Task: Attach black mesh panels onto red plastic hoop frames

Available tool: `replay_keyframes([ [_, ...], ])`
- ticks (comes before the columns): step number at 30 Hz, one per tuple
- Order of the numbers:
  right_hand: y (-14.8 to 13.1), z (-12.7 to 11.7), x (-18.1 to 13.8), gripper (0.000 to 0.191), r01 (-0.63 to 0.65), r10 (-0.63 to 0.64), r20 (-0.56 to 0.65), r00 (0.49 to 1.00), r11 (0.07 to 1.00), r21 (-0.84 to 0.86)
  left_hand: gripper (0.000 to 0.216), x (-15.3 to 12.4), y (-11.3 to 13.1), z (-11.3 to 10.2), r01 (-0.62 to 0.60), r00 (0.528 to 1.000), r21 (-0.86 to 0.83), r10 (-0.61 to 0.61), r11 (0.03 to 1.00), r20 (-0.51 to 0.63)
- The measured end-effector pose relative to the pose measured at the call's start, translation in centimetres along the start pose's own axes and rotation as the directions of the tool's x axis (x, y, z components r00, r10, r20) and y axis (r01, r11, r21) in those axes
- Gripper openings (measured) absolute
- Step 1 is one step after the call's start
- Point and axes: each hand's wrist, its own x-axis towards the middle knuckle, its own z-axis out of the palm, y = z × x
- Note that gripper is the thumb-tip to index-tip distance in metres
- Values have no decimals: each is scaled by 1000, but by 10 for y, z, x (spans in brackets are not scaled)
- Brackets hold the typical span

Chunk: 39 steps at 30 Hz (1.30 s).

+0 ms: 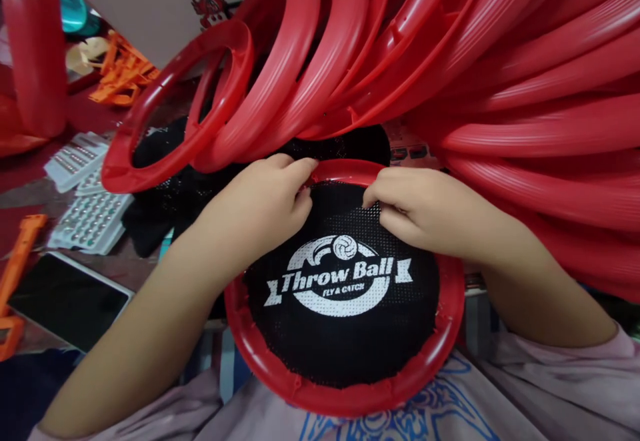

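Note:
A red plastic ring rests against my lap, with a round black mesh stretched across it. White print on the mesh reads "Throw Ball, Fly & Catch". My left hand is closed at the upper left of the ring, its fingers bent over the rim and the mesh edge. At the upper right, my right hand pinches the mesh edge near the rim. Bent fingers hide parts of the edge under both hands.
Many red rings lean in a row across the back and right. Black mesh pieces lie at left, near clear trays of small metal parts. A phone and orange plastic parts are farther left.

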Motion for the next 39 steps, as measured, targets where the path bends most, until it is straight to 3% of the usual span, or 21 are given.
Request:
replay_keyframes([
  [4,7,1,-1,37,92,-88,-103,991,995,38,26,20,-1,7,-231,973,-279,221,932,-68],
  [6,9,2,-2,39,126,-120,-132,984,991,38,22,27,-1,13,-270,962,-326,265,906,-61],
  [10,9,1,-4,38,148,-141,-159,977,989,31,23,29,1,20,-251,967,-292,251,923,-40],
  [16,10,1,-4,38,130,-125,-166,978,991,21,15,29,-1,30,-279,950,-429,183,859,-251],
  [19,11,1,-2,40,87,-96,-153,984,994,-61,17,33,-2,34,-262,947,-466,132,845,-293],
  [26,9,8,3,41,-26,-13,-133,991,958,-284,16,38,-1,36,-233,951,-460,101,857,-293],
  [39,4,9,3,38,-95,54,-129,990,937,-337,17,37,1,42,-187,941,-341,68,921,-333],
])
